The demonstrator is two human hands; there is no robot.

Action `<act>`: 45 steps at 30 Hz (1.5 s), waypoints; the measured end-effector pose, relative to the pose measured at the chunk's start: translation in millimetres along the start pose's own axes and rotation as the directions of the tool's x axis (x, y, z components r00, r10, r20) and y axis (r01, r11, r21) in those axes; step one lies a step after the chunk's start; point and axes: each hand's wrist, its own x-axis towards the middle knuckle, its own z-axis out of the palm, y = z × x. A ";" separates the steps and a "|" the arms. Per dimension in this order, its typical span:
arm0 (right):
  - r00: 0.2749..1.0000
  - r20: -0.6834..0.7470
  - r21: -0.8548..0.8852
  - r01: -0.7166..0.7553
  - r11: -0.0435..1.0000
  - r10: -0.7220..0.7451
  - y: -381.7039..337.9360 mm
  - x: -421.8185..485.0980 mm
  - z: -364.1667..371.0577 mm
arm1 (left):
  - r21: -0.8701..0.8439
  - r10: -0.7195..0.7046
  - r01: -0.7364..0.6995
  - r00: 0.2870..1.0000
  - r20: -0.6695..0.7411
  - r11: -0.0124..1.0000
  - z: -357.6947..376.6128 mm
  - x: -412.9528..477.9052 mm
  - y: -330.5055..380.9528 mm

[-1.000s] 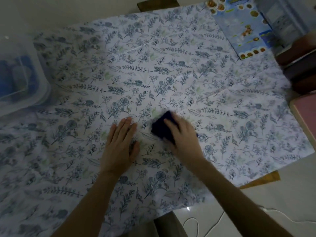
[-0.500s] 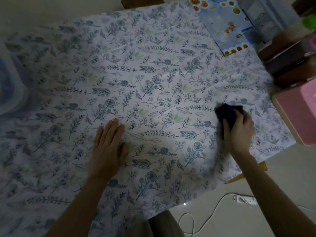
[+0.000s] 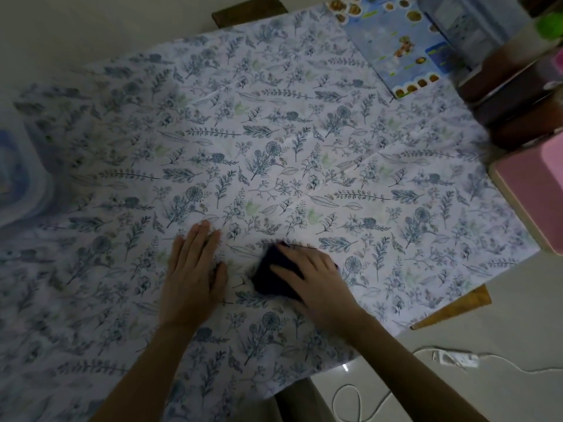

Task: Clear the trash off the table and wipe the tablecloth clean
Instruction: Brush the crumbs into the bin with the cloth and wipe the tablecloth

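Observation:
A white tablecloth printed with blue-green leaves and flowers covers the table. My left hand lies flat on it near the front, fingers together and pointing away from me, holding nothing. Just to its right, my right hand presses down on a dark navy cloth, which shows at the left of my fingers. The two hands are a short gap apart. No loose trash shows on the tablecloth.
A blue printed box lies at the far right corner. A clear plastic container sits at the left edge. A pink-topped stool and dark shelves stand to the right. A white cable and plug lie on the floor.
My right hand swept the navy cloth out to the right edge of the table and has come back to the middle, beside my left hand. The left hand stayed flat in place.

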 end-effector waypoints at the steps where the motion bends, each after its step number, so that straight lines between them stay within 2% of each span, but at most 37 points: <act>1: 1.000 -0.020 0.003 -0.008 1.000 0.008 7.1 -19.1 0.0 | 0.000 0.000 0.000 1.000 0.003 1.000 -0.1 -0.1 0.0; 4: 0.983 -0.120 0.047 -0.133 0.990 0.137 45.8 -58.9 -11.6 | -0.007 0.002 -0.002 1.000 0.008 1.000 0.3 0.6 -0.6; 8: 0.910 -0.143 0.071 -0.383 0.921 0.390 104.6 -58.5 -39.1 | 0.004 0.004 -0.004 1.000 0.013 1.000 1.5 0.0 -2.9; 11: 0.775 -0.195 0.121 -0.590 0.798 0.602 135.8 -22.0 -46.9 | -0.008 0.006 -0.006 1.000 0.006 1.000 2.5 0.3 -3.5; 13: 0.690 -0.221 0.189 -0.663 0.724 0.690 140.5 12.1 -48.8 | -0.019 0.005 -0.005 1.000 0.001 1.000 3.2 0.4 -3.1; 15: 0.703 -0.222 0.228 -0.636 0.737 0.676 127.3 45.4 -49.0 | -0.014 0.006 -0.006 1.000 0.001 1.000 3.5 0.0 -2.7; 18: 0.840 -0.218 0.216 -0.455 0.864 0.497 86.7 78.6 -43.9 | -0.001 0.003 -0.003 1.000 0.013 1.000 3.3 -0.6 -3.6; 20: 0.898 -0.198 0.247 -0.342 0.907 0.393 57.5 86.2 -36.3 | 0.001 -0.003 0.003 1.000 0.017 1.000 2.8 0.2 -2.7; 24: 0.917 -0.189 0.350 -0.271 0.897 0.351 19.6 67.0 -19.8 | 0.004 -0.013 0.013 1.000 0.023 1.000 0.4 0.3 -0.9; 27: 0.986 -0.120 0.287 -0.079 0.955 0.118 18.3 27.3 -12.6 | 0.007 -0.012 0.012 0.999 0.035 1.000 0.1 0.3 -1.3; 29: 0.997 -0.077 0.255 -0.008 0.967 0.029 31.7 -4.3 -15.3 | 0.013 -0.008 0.007 0.999 0.033 1.000 0.8 0.1 -1.4; 31: 0.994 -0.089 0.233 -0.039 0.972 0.061 54.4 -30.0 -24.5 | 0.017 -0.004 0.003 0.999 0.033 1.000 1.8 0.5 -2.5; 34: 0.956 -0.138 0.174 -0.233 0.957 0.258 97.4 -47.5 -37.9 | 0.020 0.003 -0.004 0.999 0.032 1.000 3.5 0.3 -3.8; 36: 0.873 -0.181 0.153 -0.430 0.890 0.453 126.1 -41.0 -43.3 | 0.024 0.008 -0.008 0.999 0.033 1.000 4.2 0.3 -4.0; 38: 0.743 -0.222 0.203 -0.598 0.775 0.632 144.0 -21.3 -47.3 | 0.023 0.006 -0.007 0.999 0.031 1.000 4.2 0.5 -4.6; 40: 0.657 -0.247 0.293 -0.650 0.701 0.713 150.2 7.4 -50.6 | 0.022 0.003 -0.003 1.000 0.031 1.000 3.9 0.6 -4.6; 42: 0.666 -0.264 0.345 -0.610 0.713 0.698 143.0 37.5 -52.1 | 0.024 -0.001 0.000 0.999 0.037 1.000 3.0 0.4 -3.5; 45: 0.783 -0.264 0.336 -0.472 0.815 0.563 107.5 69.2 -46.9 | 0.026 -0.002 0.001 0.999 0.036 1.000 2.0 0.5 -2.5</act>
